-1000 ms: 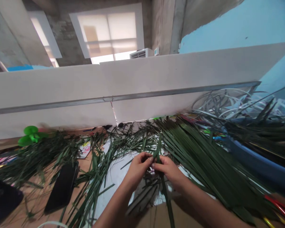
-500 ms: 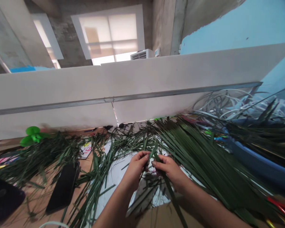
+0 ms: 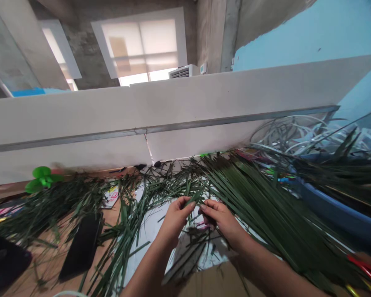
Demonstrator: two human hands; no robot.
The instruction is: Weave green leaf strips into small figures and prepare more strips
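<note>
Close together over the middle of the table, both my hands pinch a narrow green leaf strip [image 3: 198, 197]. My left hand [image 3: 179, 214] is closed, thumb and forefinger on the strip's left part. My right hand [image 3: 219, 215] is closed too, its thumb and fingertips at the strip's right part. The fingers cover much of the strip, so its full shape cannot be made out. Beneath the hands lie cut leaf scraps [image 3: 194, 247] on white paper [image 3: 153, 222]. To the right of my right hand spreads a big bundle of long green leaves [image 3: 266, 206].
A black phone [image 3: 82, 245] lies at left beside piled leaf clippings [image 3: 64, 198] and a green three-lobed object [image 3: 42, 179]. On the right stand a blue basin [image 3: 336, 210] of leaves and coiled white strips [image 3: 284, 134]. A white partition [image 3: 188, 101] borders the far side.
The long dark strip hanging below my right hand is no longer seen there. My fingertips have shifted slightly on the leaf, which now lies flatter between them.
</note>
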